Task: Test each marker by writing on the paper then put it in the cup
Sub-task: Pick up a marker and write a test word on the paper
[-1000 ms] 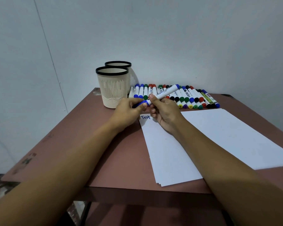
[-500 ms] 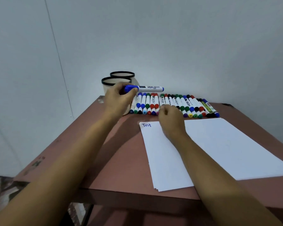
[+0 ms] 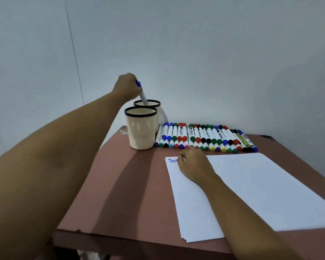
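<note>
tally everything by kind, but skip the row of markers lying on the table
cream ribbed plastic cups with black rims: 2, front cup and back cup
blue-capped white marker gripped by the left hand: 1
stack of white paper: 1
hands, with the right hand on the paper: 2
total: 6

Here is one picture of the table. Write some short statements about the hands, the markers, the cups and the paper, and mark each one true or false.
1. The left hand holds a blue-capped marker over the rear cup. True.
2. The right hand grips a red marker. False: it rests on the paper, holding nothing.
3. The word Test on the paper is blue. True.
4. The row of markers lies on the paper. False: it lies on the table, behind the paper.
</note>
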Tool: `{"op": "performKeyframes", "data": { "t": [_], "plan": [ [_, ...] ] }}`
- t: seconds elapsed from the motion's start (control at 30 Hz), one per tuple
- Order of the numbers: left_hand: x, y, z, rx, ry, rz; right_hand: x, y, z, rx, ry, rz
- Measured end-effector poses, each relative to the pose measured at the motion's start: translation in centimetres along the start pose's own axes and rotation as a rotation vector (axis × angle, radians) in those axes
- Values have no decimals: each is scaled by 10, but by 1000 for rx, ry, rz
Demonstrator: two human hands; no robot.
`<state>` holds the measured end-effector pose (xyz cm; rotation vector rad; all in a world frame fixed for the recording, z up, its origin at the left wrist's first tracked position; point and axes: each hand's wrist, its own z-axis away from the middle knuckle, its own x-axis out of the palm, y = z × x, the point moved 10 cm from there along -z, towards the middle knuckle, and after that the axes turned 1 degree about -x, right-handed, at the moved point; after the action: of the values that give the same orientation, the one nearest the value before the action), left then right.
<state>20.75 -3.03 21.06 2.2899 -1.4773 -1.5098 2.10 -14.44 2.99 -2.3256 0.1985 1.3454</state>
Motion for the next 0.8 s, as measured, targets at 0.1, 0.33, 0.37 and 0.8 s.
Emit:
{"op": "performKeyframes", "data": {
  "t": [0.1, 0.33, 0.37, 0.8],
  "plan": [
    [23, -7, -2, -14, -88, -74, 0, 0, 0, 7, 2, 4],
    [40, -4, -4, 23, -112, -57, 1, 3, -2, 29, -18, 15],
    [38, 0, -3, 42, -95, -24, 2, 3, -2, 29, -21, 16],
    [84, 38, 134, 329, -93, 96, -1, 2, -2, 24, -3, -20]
  ]
}}
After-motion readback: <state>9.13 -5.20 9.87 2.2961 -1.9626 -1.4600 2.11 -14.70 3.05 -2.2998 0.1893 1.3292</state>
